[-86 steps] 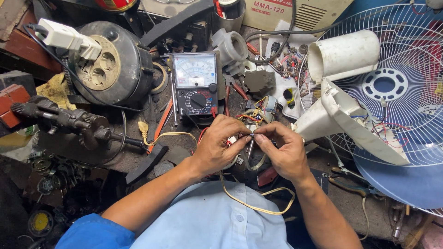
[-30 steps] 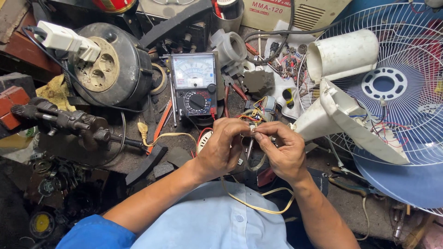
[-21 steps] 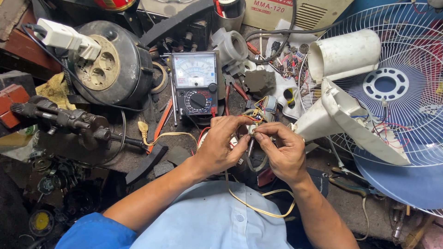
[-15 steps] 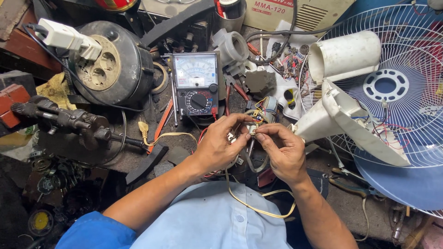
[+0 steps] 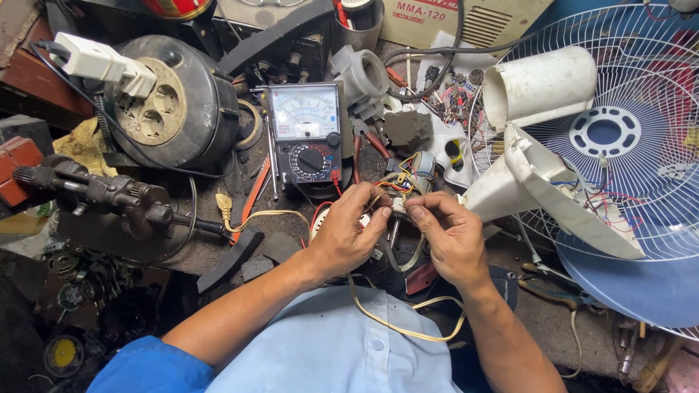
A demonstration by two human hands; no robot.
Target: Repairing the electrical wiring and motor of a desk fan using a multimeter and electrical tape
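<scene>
- Left hand (image 5: pixel 348 236) and right hand (image 5: pixel 450 236) meet fingertip to fingertip, both pinched shut on a small bundle of wires (image 5: pixel 397 191).
- The wires fan out just above the pinch: yellow, red, orange strands, running to a small part behind them.
- Meter (image 5: pixel 306 131) sits above-left of the grip, near.
- White fan housing (image 5: pixel 542 185) lies just right of the right hand, on the fan guard (image 5: pixel 641 87).
- Cable reel (image 5: pixel 171 109) far upper left.
- Yellow cord (image 5: pixel 408 327) loops below the hands.

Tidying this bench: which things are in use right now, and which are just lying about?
In use: left hand and right hand, pinching the bundle of coloured wires.

Lying about: analogue multimeter; black cable reel; white plastic fan housing; wire fan guard.
</scene>
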